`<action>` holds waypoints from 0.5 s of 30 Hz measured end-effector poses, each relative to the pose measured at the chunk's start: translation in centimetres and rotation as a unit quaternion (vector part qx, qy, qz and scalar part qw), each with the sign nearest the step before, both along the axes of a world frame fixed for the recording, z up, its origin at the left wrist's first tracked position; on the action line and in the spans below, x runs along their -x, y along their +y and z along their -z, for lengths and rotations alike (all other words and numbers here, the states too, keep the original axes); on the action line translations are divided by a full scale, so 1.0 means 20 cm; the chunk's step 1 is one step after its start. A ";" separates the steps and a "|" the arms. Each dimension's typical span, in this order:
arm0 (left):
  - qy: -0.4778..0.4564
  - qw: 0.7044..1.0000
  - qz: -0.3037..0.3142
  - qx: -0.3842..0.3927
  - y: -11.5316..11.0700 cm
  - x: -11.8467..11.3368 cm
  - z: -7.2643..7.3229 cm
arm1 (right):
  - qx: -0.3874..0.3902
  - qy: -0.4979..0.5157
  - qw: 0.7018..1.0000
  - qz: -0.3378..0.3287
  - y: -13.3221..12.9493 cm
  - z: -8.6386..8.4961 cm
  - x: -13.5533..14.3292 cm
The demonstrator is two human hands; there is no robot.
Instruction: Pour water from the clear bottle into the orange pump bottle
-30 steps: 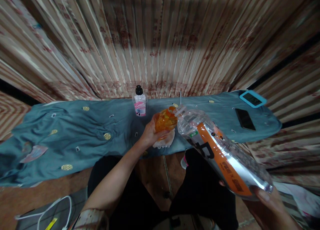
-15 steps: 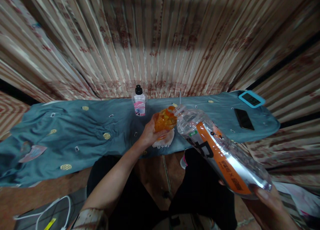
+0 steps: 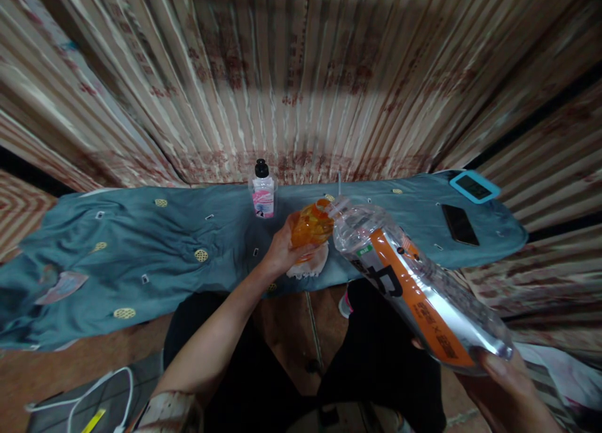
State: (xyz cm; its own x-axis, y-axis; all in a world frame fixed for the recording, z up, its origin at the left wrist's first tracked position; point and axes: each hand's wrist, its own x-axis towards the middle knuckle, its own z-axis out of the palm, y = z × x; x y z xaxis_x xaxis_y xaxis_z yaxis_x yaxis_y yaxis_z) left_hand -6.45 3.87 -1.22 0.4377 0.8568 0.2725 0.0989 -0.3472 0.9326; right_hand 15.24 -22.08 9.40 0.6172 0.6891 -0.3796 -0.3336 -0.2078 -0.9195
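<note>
My left hand (image 3: 283,248) is closed round an orange translucent bottle (image 3: 311,225), which leans with its open mouth up and to the right. In my right hand (image 3: 493,367) is the base end of a large clear plastic bottle (image 3: 414,289) with an orange and silver label. This big bottle is tilted, its neck pointing up and left. The two mouths meet or nearly meet; whether they touch I cannot tell. Liquid passing between them cannot be made out. Below the orange bottle lies a pale lace-edged cloth (image 3: 308,268).
A pink-labelled bottle with a black cap (image 3: 263,192) stands at the back of the cloth-covered table (image 3: 179,232). On the right lie a phone (image 3: 459,225) and a blue-framed digital clock (image 3: 475,187). A pleated curtain (image 3: 291,76) hangs behind. A white cable (image 3: 101,383) lies at lower left.
Both hands and both bottles hold nearly the same position. Only a very slight shift of the whole view shows.
</note>
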 end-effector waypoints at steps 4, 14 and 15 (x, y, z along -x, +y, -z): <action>-0.012 1.000 0.000 0.023 0.00 -0.01 0.01 | 0.003 -0.005 1.000 -0.006 -0.02 0.04 -0.03; -0.029 0.999 0.004 0.031 0.00 -0.01 0.01 | 0.023 -0.007 1.000 0.007 0.00 0.01 0.00; -0.026 0.999 0.006 0.027 0.00 -0.01 0.00 | 0.028 -0.007 1.000 0.008 0.01 0.00 0.00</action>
State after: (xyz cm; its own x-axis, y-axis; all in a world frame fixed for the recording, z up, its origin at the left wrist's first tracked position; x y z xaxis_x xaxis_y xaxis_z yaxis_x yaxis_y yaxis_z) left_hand -6.31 3.81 -1.29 0.4352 0.8651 0.2492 0.0466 -0.2980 0.9534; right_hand 15.18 -21.93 9.39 0.6338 0.6571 -0.4080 -0.3245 -0.2530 -0.9114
